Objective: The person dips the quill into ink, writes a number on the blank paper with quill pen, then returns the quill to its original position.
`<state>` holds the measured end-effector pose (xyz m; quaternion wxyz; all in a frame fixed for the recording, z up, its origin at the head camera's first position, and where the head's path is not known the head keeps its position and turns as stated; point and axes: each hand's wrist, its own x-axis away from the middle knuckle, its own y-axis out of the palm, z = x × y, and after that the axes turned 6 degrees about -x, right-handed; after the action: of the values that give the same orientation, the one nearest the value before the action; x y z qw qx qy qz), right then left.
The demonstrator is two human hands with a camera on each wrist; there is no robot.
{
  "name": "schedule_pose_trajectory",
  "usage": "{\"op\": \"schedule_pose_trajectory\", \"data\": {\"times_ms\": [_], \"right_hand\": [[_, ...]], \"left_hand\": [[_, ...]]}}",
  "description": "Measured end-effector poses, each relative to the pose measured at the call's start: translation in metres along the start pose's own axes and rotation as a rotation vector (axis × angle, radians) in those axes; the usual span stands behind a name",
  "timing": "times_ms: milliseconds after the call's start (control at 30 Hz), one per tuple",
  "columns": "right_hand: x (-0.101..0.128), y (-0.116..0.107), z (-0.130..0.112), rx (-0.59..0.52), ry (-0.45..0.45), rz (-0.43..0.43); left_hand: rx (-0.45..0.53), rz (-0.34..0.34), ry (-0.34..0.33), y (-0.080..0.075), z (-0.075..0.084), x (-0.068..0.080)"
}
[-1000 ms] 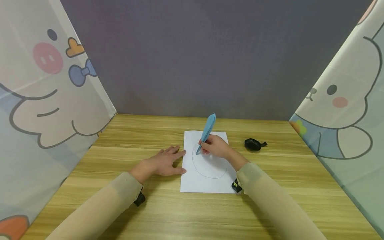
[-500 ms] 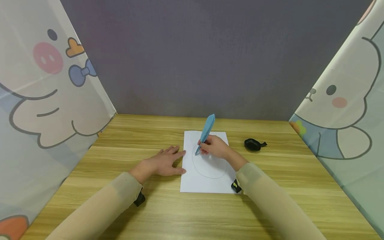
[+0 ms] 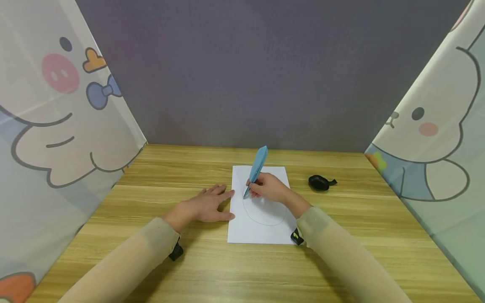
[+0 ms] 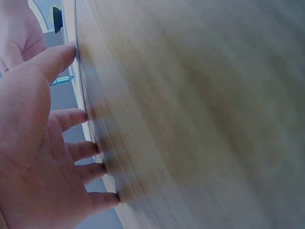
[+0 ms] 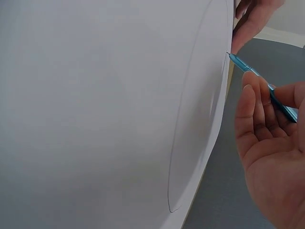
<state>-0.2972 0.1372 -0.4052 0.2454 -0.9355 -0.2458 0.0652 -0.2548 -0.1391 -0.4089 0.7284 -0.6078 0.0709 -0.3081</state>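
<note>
A white sheet of paper (image 3: pixel 246 235) lies on the wooden table, bearing a thin, rounded drawn line. My right hand (image 3: pixel 270 187) pinches a blue pen (image 3: pixel 258 163) with a wide, feather-like top. Its tip meets the line's upper left side; in the right wrist view the pen (image 5: pixel 245 66) is at the paper's far side, thumb and fingers around its barrel. My left hand (image 3: pixel 207 206) rests with spread fingers at the sheet's left edge, its thumb and a fingertip touching that edge. The left wrist view shows this hand (image 4: pixel 43 143) with the fingertips down on the surface.
A black oval object (image 3: pixel 319 182) with a short tab lies right of the paper on the wooden table (image 3: pixel 360 219). A dark grey panel (image 3: pixel 242 75) stands behind, with cartoon-printed cloth (image 3: pixel 435 139) along the sides. Small black devices (image 3: pixel 176 252) sit under both wrists.
My right hand has moved slightly left and toward me, taking the pen tip down along the left side of the drawn line. The left hand and paper stay put.
</note>
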Motion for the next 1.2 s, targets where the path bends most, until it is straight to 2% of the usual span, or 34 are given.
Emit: {"op": "schedule_pose_trajectory", "data": {"times_ms": [400,667,1000,1200], "right_hand": [[0.002,0.001,-0.002,-0.003,-0.001,0.0],[0.009,-0.008,0.002,-0.071,-0.019,0.038],[0.033,-0.029,0.011,-0.233,-0.002,0.058],[0.051,-0.046,0.021,-0.245,0.053,0.084]], "left_hand": [[-0.006,0.002,0.001,0.0,0.001,0.001],[-0.016,-0.002,-0.004,0.0,0.001,0.0],[-0.02,0.004,0.008,0.0,0.001,0.001],[-0.018,-0.01,0.016,-0.001,0.001,0.002]]}}
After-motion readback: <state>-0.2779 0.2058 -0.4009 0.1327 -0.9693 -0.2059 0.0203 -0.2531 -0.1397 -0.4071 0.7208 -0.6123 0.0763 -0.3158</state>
